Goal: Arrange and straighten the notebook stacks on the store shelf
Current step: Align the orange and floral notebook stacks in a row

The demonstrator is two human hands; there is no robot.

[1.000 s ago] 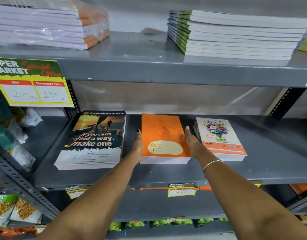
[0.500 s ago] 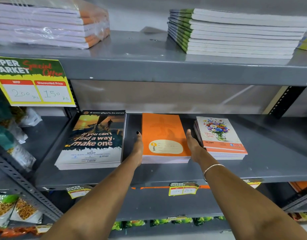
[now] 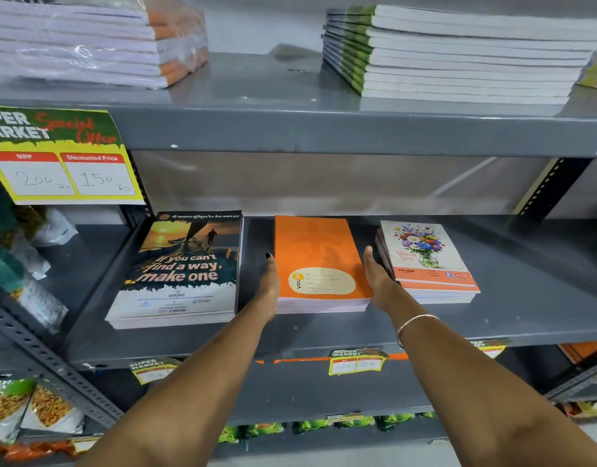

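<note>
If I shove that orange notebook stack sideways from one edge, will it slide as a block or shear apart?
The orange notebook stack is loose and unwrapped, so its thin books would probably shear. With the left hand and right hand flat against opposite edges, it should move together. The glossy covers look slippery, and the grey shelf looks smooth.
</note>
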